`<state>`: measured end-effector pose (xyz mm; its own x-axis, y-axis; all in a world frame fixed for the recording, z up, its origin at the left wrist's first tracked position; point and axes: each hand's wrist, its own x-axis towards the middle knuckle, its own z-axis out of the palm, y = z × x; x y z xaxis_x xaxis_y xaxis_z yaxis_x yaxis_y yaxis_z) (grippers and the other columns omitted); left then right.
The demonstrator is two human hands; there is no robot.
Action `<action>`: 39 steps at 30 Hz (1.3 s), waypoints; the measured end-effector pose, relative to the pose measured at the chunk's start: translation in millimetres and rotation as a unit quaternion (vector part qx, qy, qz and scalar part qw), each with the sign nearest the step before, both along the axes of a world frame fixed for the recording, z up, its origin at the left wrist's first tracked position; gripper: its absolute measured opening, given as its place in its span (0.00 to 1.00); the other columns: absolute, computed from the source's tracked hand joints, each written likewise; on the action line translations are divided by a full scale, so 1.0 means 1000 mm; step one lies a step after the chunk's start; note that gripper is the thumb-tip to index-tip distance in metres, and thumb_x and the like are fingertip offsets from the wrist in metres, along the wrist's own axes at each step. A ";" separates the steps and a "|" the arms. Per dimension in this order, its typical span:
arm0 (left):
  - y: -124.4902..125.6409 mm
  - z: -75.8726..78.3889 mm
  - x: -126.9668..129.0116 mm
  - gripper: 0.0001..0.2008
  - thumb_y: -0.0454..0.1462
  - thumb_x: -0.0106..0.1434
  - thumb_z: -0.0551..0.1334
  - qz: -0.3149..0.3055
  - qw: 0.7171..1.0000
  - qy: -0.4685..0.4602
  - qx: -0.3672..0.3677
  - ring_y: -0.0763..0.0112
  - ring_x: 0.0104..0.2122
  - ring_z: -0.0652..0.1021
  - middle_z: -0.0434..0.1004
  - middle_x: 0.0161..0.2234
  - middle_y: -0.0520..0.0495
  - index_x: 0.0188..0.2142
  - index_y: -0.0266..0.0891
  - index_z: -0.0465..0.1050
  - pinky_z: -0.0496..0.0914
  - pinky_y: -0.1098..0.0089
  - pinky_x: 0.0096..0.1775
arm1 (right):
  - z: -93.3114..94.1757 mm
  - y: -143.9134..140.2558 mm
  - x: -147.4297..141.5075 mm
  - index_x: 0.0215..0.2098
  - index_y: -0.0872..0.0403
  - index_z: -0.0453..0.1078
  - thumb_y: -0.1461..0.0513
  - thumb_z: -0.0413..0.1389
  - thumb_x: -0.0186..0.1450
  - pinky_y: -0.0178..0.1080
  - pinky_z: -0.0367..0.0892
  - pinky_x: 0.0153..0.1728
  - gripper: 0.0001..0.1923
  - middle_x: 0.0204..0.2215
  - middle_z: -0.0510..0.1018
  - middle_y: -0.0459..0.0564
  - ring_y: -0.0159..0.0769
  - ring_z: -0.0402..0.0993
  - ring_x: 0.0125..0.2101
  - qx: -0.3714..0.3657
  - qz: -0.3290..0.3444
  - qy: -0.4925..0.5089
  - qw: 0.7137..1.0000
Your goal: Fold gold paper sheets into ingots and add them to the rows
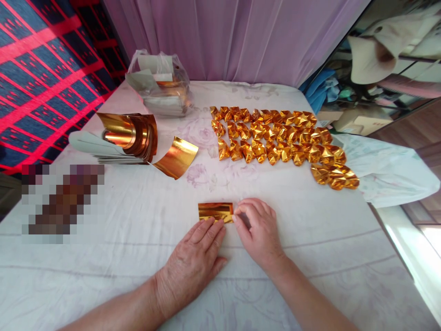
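A gold foil paper, folded into a narrow strip, lies flat on the table in front of me. My left hand rests over its near edge, fingers stretched out flat and pressing down. At the strip's right end, my right hand pinches the corner between thumb and forefinger, the other fingers curled. Beyond the hands, a loose curved sheet of gold foil paper lies by a stack of gold sheets. Folded gold foil pieces sit in several rows at the back right.
A clear plastic bag with papers stands at the back left. White flowered cloth covers the table. A pale plastic bag hangs at the right edge. Purple curtain closes off the back. A blurred patch hides something at left.
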<state>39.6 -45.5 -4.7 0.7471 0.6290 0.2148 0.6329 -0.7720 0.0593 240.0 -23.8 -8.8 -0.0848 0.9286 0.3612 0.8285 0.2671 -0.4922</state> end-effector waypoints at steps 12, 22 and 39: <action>0.000 -0.004 -0.002 0.25 0.46 0.72 0.53 0.001 1.000 -0.010 -0.017 0.57 0.60 0.70 0.71 0.60 0.39 0.61 0.32 0.65 0.65 0.58 0.60 | 0.006 -0.013 0.006 0.42 0.47 0.76 0.69 0.52 0.63 0.48 0.61 0.48 0.16 0.45 0.79 0.48 0.42 0.71 0.47 0.051 0.047 -0.055 0.996; 0.000 -0.004 -0.001 0.25 0.46 0.72 0.53 0.001 1.000 -0.012 -0.016 0.56 0.59 0.70 0.71 0.59 0.39 0.61 0.32 0.65 0.65 0.58 0.60 | 0.006 -0.016 0.005 0.45 0.49 0.75 0.66 0.53 0.66 0.48 0.61 0.49 0.13 0.48 0.78 0.50 0.44 0.70 0.49 0.033 0.051 -0.091 0.994; 0.002 0.000 0.000 0.25 0.44 0.72 0.52 0.011 1.000 -0.019 -0.018 0.56 0.58 0.71 0.72 0.58 0.38 0.62 0.31 0.64 0.66 0.59 0.59 | 0.004 -0.003 -0.007 0.36 0.49 0.71 0.60 0.61 0.64 0.44 0.59 0.43 0.03 0.41 0.77 0.49 0.41 0.69 0.42 -0.021 -0.008 -0.050 0.998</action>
<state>40.0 -43.9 -4.9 0.7246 0.6533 0.2194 0.6470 -0.7545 0.1101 232.8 -27.0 -5.2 -0.1044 0.9440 0.3129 0.8782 0.2351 -0.4165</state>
